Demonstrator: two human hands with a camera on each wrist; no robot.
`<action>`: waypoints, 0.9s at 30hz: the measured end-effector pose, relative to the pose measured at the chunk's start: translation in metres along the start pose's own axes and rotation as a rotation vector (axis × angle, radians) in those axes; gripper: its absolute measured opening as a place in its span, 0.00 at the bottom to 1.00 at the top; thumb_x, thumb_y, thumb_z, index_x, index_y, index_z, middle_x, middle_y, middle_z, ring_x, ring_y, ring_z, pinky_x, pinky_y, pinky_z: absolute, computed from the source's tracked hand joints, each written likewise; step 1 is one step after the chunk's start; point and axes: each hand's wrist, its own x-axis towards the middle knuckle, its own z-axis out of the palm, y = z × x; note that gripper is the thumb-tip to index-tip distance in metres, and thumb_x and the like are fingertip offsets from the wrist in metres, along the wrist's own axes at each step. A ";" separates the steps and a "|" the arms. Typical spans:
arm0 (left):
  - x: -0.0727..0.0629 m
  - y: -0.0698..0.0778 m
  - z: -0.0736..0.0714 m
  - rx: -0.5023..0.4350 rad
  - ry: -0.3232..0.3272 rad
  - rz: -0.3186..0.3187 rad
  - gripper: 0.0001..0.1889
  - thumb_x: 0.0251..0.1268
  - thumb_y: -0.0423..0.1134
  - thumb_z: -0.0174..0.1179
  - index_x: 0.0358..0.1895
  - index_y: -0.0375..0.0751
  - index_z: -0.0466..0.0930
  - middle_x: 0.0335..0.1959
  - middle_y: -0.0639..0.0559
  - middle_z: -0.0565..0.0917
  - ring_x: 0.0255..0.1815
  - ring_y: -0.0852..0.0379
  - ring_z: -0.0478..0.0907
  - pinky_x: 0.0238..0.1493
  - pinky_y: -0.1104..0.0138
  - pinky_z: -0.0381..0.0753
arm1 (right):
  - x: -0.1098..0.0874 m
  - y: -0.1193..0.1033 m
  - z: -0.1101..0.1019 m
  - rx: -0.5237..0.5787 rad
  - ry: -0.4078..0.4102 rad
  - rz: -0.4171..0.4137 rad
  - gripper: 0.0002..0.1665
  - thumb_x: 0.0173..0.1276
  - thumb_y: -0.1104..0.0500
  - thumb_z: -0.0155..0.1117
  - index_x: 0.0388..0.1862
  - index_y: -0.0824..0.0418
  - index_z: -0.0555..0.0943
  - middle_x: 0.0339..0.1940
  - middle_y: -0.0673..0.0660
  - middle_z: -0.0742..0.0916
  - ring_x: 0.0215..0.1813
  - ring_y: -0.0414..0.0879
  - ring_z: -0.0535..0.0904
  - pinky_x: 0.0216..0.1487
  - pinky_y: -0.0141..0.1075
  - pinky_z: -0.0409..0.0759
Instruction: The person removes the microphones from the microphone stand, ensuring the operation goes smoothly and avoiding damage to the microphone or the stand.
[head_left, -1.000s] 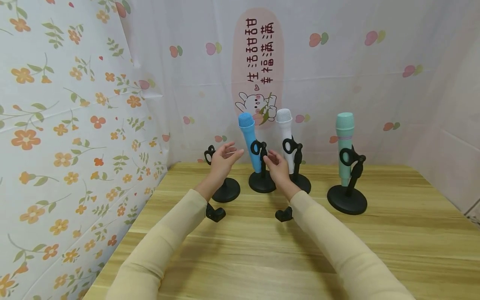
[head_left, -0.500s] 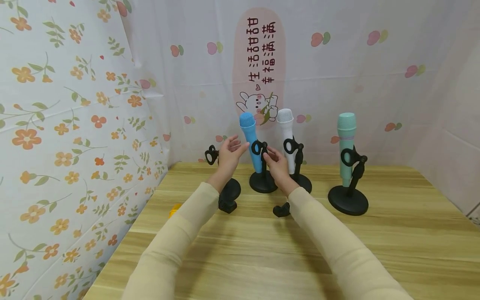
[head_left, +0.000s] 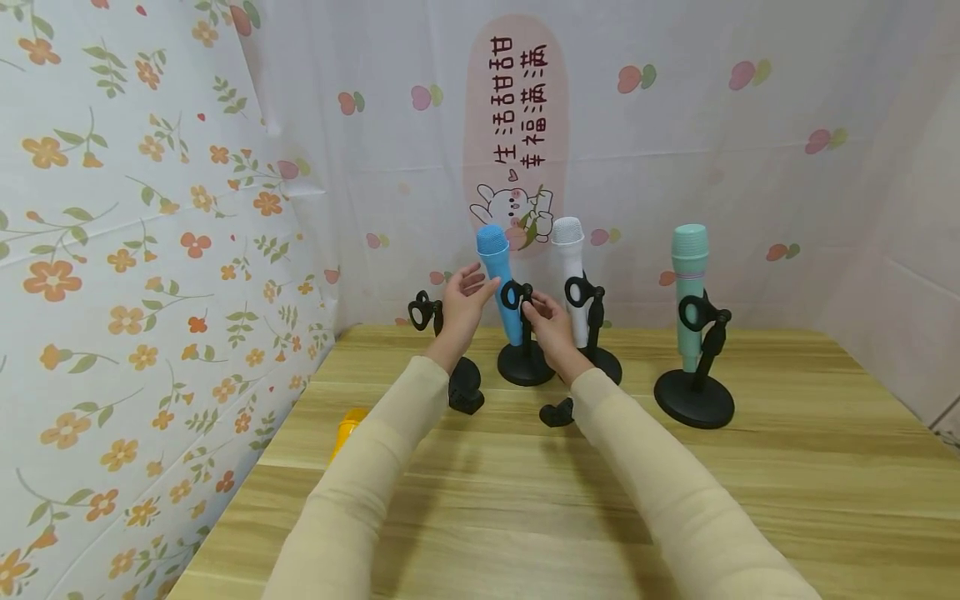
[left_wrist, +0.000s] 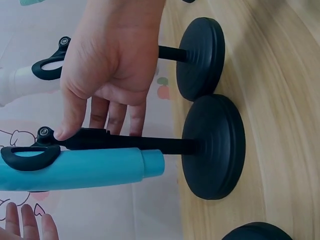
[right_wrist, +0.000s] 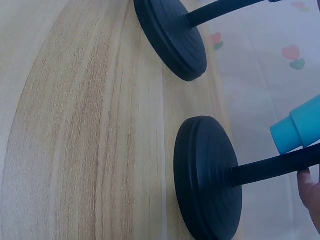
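Three microphones are parked in black desk stands near the back of the wooden table (head_left: 510, 500), and I'm working at the blue one. The blue microphone (head_left: 498, 265) leans in the clip (left_wrist: 30, 164) of its black stand (left_wrist: 165, 146), just left of the white microphone (head_left: 572, 258). Looks like the clip does the carrying, since the mic's lower end runs alongside the post and stops short of the round base (left_wrist: 212, 150). That wide foot is presumably what keeps the tilted weight from tipping.

Right hand (head_left: 553, 329): thumb (left_wrist: 74, 117) up by the clip joint, other fingers (left_wrist: 116, 119) round behind, so I'd call it a pinch on the post. My guess is it's there because you can squeeze that part without bumping the mic. Left hand (head_left: 463, 312) has its fingers spread, gripping nothing, right beside the blue handle. Can't tell if the thumb touches it; they overlap from the head cam.

The blue and white mics' bases look like they touch, so that side's probably cramped. Mint-green microphone (head_left: 689, 283) sits well apart on the right. Fourth stand (head_left: 468, 372), minus a mic, is partly behind the left arm, and the sleeve (head_left: 375, 475) covers most of an orange-yellow object (head_left: 348, 423) I can't name.
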 end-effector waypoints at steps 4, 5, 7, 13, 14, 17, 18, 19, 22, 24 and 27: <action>0.003 0.001 0.005 0.004 0.008 -0.019 0.29 0.62 0.47 0.68 0.65 0.45 0.72 0.56 0.48 0.78 0.56 0.53 0.75 0.56 0.60 0.76 | 0.000 0.001 0.000 -0.001 0.002 0.007 0.25 0.74 0.55 0.59 0.68 0.60 0.72 0.62 0.62 0.77 0.61 0.53 0.72 0.62 0.48 0.72; 0.003 0.002 0.007 0.000 0.008 -0.022 0.29 0.62 0.46 0.68 0.65 0.44 0.72 0.55 0.48 0.78 0.56 0.52 0.75 0.56 0.60 0.76 | 0.000 0.002 -0.001 0.003 0.000 0.007 0.25 0.74 0.56 0.59 0.68 0.60 0.72 0.62 0.62 0.77 0.61 0.53 0.72 0.62 0.49 0.71; 0.004 0.003 0.009 -0.010 0.009 -0.020 0.28 0.62 0.45 0.68 0.65 0.43 0.72 0.55 0.47 0.78 0.56 0.52 0.75 0.56 0.60 0.76 | 0.001 0.002 -0.001 0.008 -0.006 0.005 0.26 0.74 0.56 0.58 0.68 0.60 0.71 0.62 0.62 0.77 0.61 0.53 0.72 0.63 0.50 0.71; 0.006 0.005 0.014 -0.031 0.018 -0.021 0.29 0.62 0.43 0.68 0.65 0.40 0.71 0.56 0.45 0.78 0.56 0.51 0.75 0.56 0.60 0.76 | 0.001 0.003 -0.001 -0.008 -0.012 -0.001 0.25 0.74 0.56 0.58 0.68 0.59 0.71 0.61 0.62 0.77 0.60 0.52 0.72 0.61 0.48 0.72; 0.007 0.005 0.014 -0.030 0.023 -0.023 0.30 0.62 0.43 0.68 0.65 0.40 0.71 0.56 0.45 0.78 0.56 0.51 0.75 0.56 0.60 0.76 | 0.001 0.003 -0.001 -0.010 -0.013 -0.003 0.25 0.74 0.57 0.58 0.68 0.60 0.71 0.61 0.62 0.77 0.60 0.52 0.72 0.61 0.48 0.72; 0.007 0.006 0.016 -0.022 0.033 -0.027 0.30 0.62 0.44 0.68 0.65 0.39 0.71 0.57 0.45 0.78 0.56 0.51 0.75 0.57 0.59 0.76 | 0.001 0.002 0.000 -0.014 -0.009 -0.010 0.26 0.74 0.57 0.58 0.68 0.60 0.71 0.61 0.62 0.77 0.60 0.52 0.73 0.60 0.47 0.72; 0.008 0.006 0.016 -0.021 0.037 -0.026 0.29 0.62 0.44 0.68 0.65 0.39 0.71 0.57 0.45 0.78 0.56 0.51 0.75 0.57 0.59 0.76 | 0.001 0.002 0.000 -0.012 -0.006 -0.010 0.25 0.74 0.57 0.59 0.68 0.60 0.71 0.61 0.62 0.77 0.60 0.52 0.73 0.61 0.47 0.72; 0.008 0.006 0.017 -0.022 0.040 -0.025 0.29 0.62 0.43 0.68 0.65 0.39 0.71 0.56 0.45 0.78 0.56 0.51 0.75 0.57 0.59 0.76 | 0.001 0.003 0.000 -0.012 -0.005 -0.012 0.25 0.74 0.57 0.59 0.68 0.60 0.71 0.60 0.62 0.77 0.60 0.52 0.73 0.61 0.47 0.72; 0.009 0.006 0.018 -0.023 0.045 -0.024 0.29 0.62 0.43 0.68 0.64 0.39 0.71 0.56 0.45 0.78 0.56 0.51 0.75 0.56 0.59 0.76 | 0.001 0.003 0.000 -0.014 0.003 -0.008 0.25 0.74 0.57 0.59 0.68 0.61 0.72 0.60 0.63 0.77 0.61 0.53 0.72 0.61 0.48 0.72; 0.010 0.005 0.019 -0.023 0.048 -0.025 0.29 0.62 0.43 0.68 0.64 0.39 0.71 0.55 0.46 0.78 0.55 0.51 0.75 0.56 0.59 0.76 | 0.001 0.003 0.000 -0.017 0.006 -0.004 0.25 0.74 0.57 0.58 0.68 0.61 0.72 0.60 0.63 0.77 0.61 0.53 0.72 0.61 0.48 0.72; 0.011 0.004 0.020 -0.024 0.057 -0.024 0.28 0.61 0.43 0.69 0.63 0.40 0.72 0.54 0.46 0.79 0.55 0.52 0.75 0.56 0.59 0.76 | 0.001 0.001 0.000 -0.017 0.005 0.003 0.25 0.74 0.58 0.58 0.67 0.61 0.72 0.61 0.63 0.77 0.62 0.54 0.72 0.62 0.48 0.72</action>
